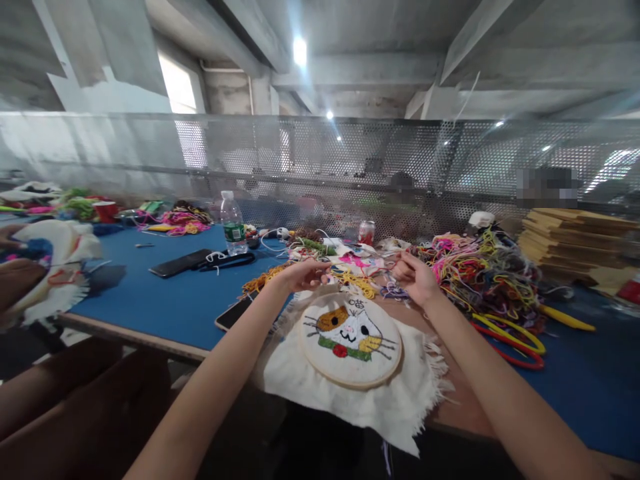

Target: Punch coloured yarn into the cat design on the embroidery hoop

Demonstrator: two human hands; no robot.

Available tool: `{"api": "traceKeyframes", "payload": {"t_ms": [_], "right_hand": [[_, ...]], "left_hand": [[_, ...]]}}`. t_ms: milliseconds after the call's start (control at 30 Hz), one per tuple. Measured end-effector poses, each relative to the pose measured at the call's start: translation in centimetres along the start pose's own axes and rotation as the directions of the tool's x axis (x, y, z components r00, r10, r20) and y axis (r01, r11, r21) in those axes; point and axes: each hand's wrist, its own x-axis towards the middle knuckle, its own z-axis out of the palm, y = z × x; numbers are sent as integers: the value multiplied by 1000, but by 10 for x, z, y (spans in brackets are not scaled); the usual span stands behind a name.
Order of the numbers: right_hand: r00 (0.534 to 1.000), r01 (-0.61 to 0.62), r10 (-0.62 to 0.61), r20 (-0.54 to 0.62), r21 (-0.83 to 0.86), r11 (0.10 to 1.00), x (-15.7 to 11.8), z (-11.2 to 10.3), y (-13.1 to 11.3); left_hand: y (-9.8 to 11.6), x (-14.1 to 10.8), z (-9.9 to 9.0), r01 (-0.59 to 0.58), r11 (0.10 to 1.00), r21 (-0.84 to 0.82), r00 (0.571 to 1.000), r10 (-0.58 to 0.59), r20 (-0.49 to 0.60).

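Observation:
A round embroidery hoop [351, 379] lies at the table's front edge, set in white cloth [320, 400] with frayed sides. Stitched on it is a cat face [349, 332] in brown, yellow and white, with a green collar and a red dot. Just beyond the hoop's far left rim is my left hand [309, 273], its fingers pinched together. My right hand [411, 275] is raised past the far right rim, fingers curled closed. Whatever either hand pinches is too thin or small to make out. Yellow yarn [357, 283] lies between and behind the hands.
A large tangle of coloured yarn [467, 273] is on the right, beside red and yellow hoops [510, 343] and stacked brown sheets [575, 240]. Behind stand a can [367, 232] and a water bottle [233, 223]. Phones [181, 263] lie left. Another person's hand [20, 283] holds cloth.

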Motion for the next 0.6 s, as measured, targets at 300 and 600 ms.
{"api": "traceKeyframes", "payload": {"t_ms": [300,600], "right_hand": [[991,-35,32,-129,-21,999,5,-16,-2],[950,-94,-100,-296,-577,812,9,-35,4]], "left_hand": [[-4,5,-8,39,998,46,997,-36,-70],[-8,17,-16,-336,928,-159,766,172,-620]]}}
